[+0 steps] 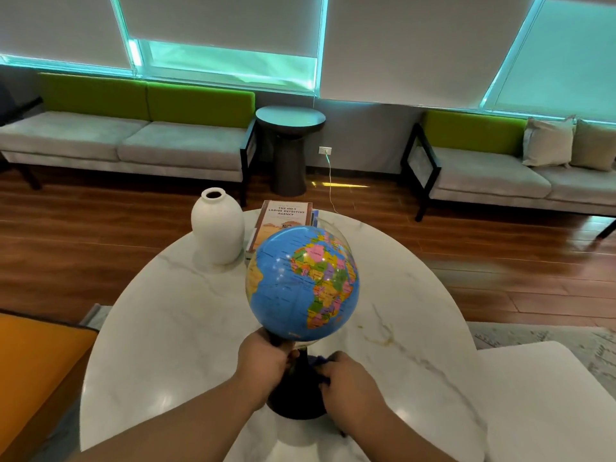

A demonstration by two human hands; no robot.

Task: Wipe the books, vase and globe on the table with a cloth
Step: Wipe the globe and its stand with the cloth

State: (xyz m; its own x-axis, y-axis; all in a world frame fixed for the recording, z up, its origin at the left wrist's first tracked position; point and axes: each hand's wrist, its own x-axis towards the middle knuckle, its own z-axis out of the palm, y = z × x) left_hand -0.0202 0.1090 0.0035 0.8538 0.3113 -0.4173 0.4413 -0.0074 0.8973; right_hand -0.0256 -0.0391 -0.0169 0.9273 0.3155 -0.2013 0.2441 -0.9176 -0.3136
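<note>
Two hands on the globe (301, 283) stand, near table (173, 328) edge: your left hand (265, 360) clamps the stem, your right hand (346, 381) presses a mostly hidden dark blue cloth (318, 360) on the base. Map labels unreadable. Behind: white vase (218, 226), books (285, 221), top cover "THE NO.1 LADIES DETECTIVE AGENCY".

You see a blue globe (301, 283) with multicoloured countries, a plain white vase (218, 226), and a white grey-veined bench (173, 315).

Left hand (263, 363) around globe (301, 283) stem, right hand (346, 383) with cloth (321, 361) (dark blue) against it.
</note>
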